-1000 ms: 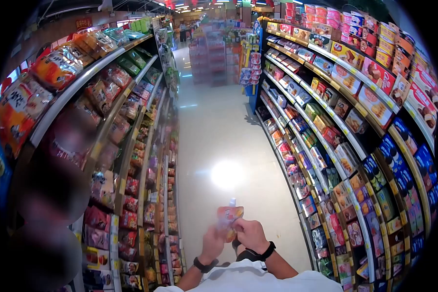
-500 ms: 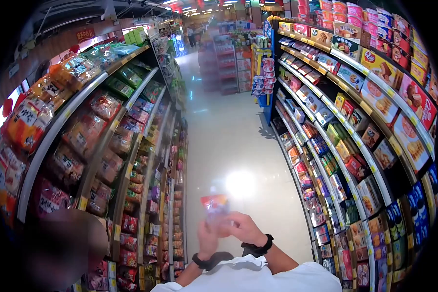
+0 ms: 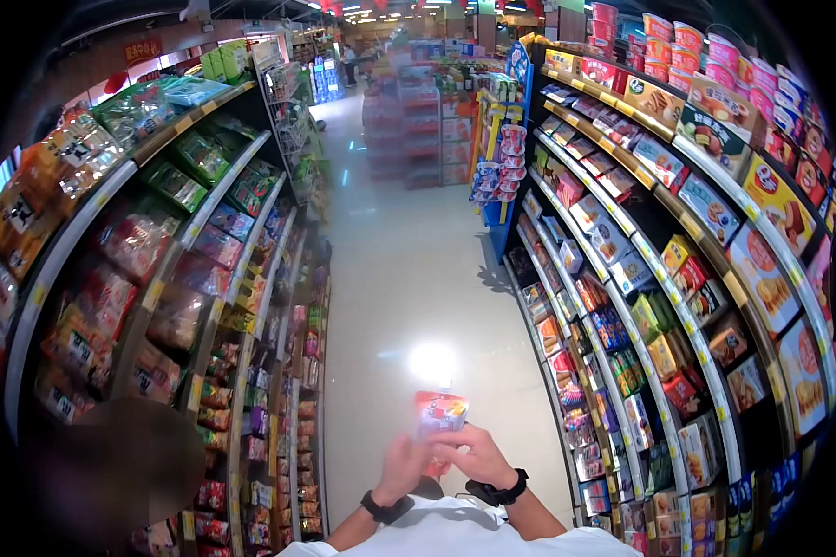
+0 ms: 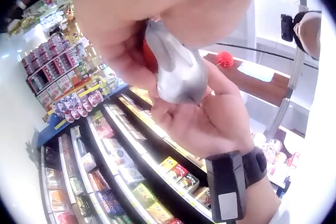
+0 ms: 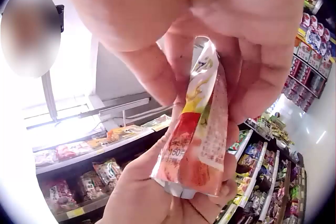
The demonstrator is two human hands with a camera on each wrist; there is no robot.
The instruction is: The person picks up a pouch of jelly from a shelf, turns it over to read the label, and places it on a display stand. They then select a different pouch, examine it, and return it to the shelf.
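A small spouted drink pouch [image 3: 439, 411] in red, yellow and white stands between my two hands in the head view, its spout end upward. My left hand [image 3: 405, 466] holds it from the left, low on the pouch. From the other side my right hand [image 3: 476, 455] grips it, fingers reaching across its front. Seen in the right wrist view, the pouch [image 5: 197, 153] shows its printed red side and folded bottom, with fingers of both hands around it. The left wrist view shows the pouch's silvery bottom [image 4: 181, 71]; the upper part is hidden behind fingers.
Shelves of bagged snacks [image 3: 102, 306] line the left of the aisle, and shelves of boxed biscuits [image 3: 697, 269] the right. Pale floor [image 3: 409, 288] runs between them. Ahead stand a blue and yellow rack [image 3: 502, 158] and a blurred display stand [image 3: 404, 121].
My right hand has shifted from a fist at the pouch's right edge to fingers across its front. The pouch went up and left, then back right. The view has advanced slightly along the aisle.
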